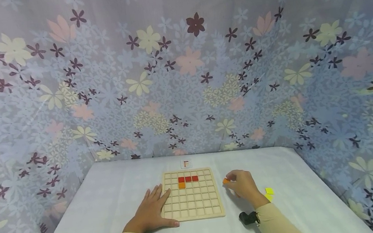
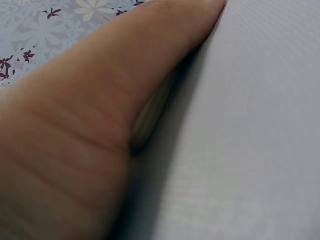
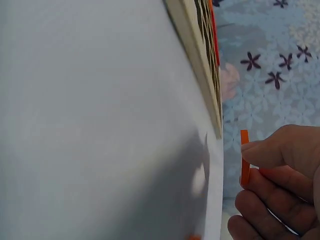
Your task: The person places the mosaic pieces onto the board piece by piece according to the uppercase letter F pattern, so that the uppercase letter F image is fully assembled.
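Observation:
A wooden grid board (image 1: pixel 201 210) lies on the table. Three red tiles (image 1: pixel 188 179) sit side by side in one row of its cells, and an orange tile (image 1: pixel 181 185) fills the cell below the leftmost red one. Against the board's left side rests my left hand (image 1: pixel 151 210), fingers spread and thumb stretched along the near left corner. To the right of the board, my right hand (image 1: pixel 244 185) pinches another orange tile (image 3: pixel 245 157) between thumb and fingers. The right wrist view shows this tile edge-on, held above the table.
Yellow tiles (image 1: pixel 269 191) lie beside the right wrist, partly hidden by it. A small printed card (image 1: pixel 186 164) lies beyond the board's far edge. White cloth covers the table (image 1: pixel 117 179); a flowered curtain (image 1: pixel 183 93) hangs behind it.

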